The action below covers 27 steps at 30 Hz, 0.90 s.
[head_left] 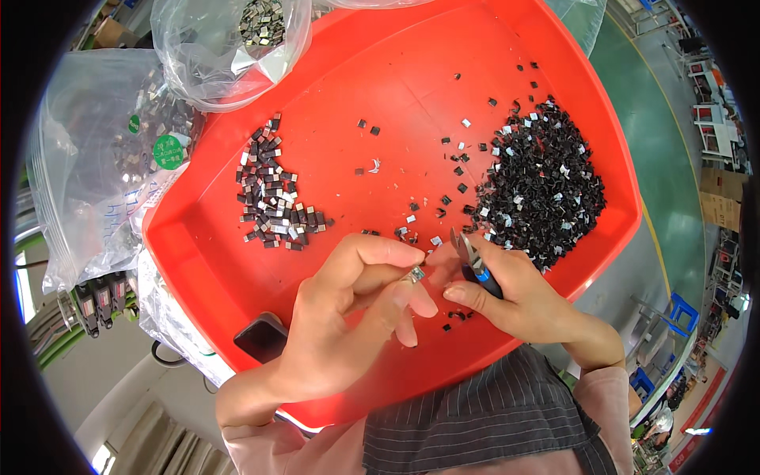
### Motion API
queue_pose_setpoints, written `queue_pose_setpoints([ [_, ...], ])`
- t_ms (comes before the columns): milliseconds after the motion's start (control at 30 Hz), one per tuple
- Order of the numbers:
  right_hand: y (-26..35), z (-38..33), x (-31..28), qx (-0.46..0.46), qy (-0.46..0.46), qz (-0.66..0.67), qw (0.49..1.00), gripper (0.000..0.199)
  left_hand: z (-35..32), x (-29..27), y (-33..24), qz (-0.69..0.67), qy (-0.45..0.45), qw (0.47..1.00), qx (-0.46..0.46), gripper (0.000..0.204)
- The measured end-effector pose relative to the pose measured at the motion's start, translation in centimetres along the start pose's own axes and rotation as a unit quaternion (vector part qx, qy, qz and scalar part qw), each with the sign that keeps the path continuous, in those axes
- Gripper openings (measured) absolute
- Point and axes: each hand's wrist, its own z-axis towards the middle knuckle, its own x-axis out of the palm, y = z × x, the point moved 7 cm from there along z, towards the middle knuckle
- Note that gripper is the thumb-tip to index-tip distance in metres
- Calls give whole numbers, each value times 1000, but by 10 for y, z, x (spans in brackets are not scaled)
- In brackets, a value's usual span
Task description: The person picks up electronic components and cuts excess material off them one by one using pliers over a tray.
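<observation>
Both hands meet over the near part of a big red tray (237, 261). Left hand (348, 309) is curled almost shut, and its thumb and first finger pinch a tiny shiny metal piece (416, 275) right at their tips. Right hand (507, 289) is wrapped tight around small cutters with blue handles (473, 265), and the sharp nose points at the little piece, very close to it. The piece is so small that it could slip out of the pinch and drop onto the tray, where it would be hard to find among the loose bits. The cutter tips sit just beside the left fingertips, so a small slip could nip a finger. A cut bit could also fly off, because nothing covers it. On the right side of the tray lies a big heap of black bits (546, 186), and on the left lies a smaller pile of dark metal pieces (273, 198). A bump of a wrist could push the two piles together and mix them. At the far left, clear bags of parts (229, 39) lean on the tray rim and might tip in.
</observation>
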Motion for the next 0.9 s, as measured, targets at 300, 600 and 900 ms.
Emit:
queue_pose_setpoints([
  [300, -2, -8, -9, -34, -79, -163, 983, 30, -1, 1, 3, -29, 0, 999, 24, 15],
  [600, 3, -7, -7, -113, -91, -213, 966, 33, 0, 1, 0, 6, 12, 998, 57, 15],
  [900, 1, -8, -3, -101, -78, -235, 964, 34, -1, 1, 2, -13, 4, 1000, 9, 16],
])
